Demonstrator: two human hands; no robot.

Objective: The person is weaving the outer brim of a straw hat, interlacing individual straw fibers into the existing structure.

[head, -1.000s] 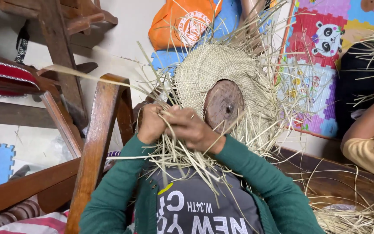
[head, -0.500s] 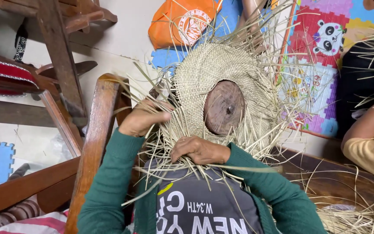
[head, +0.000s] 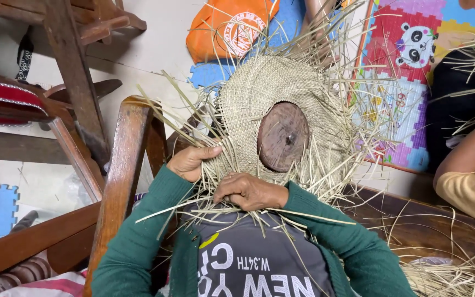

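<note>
A person in a green cardigan works at the edge of a half-woven straw hat (head: 259,93), which sits over a round wooden block (head: 283,136) held against the chest, just above a grey printed shirt. The left hand (head: 193,162) grips the hat's left rim, thumb lying over the weave and the other fingers curled under the loose strands, pinched on them. The right hand (head: 248,191) rests on the lower rim just below the block, fingers bent together and pressed down on a bundle of straw ends (head: 270,212) that fan out across the shirt. Unwoven strands bristle from the whole brim in every direction.

Beside the left arm stands the wooden arm of a chair (head: 125,159), with more dark wooden furniture behind it. An orange bag (head: 226,30) lies on the floor beyond the hat, next to a colourful foam play mat (head: 413,66) with a panda picture. At the right edge, a second person's arm (head: 468,148) in a yellow sleeve reaches into another bunch of straw; that hand's grip cannot be made out. Loose straw (head: 446,275) lies piled on the dark wooden surface at lower right.
</note>
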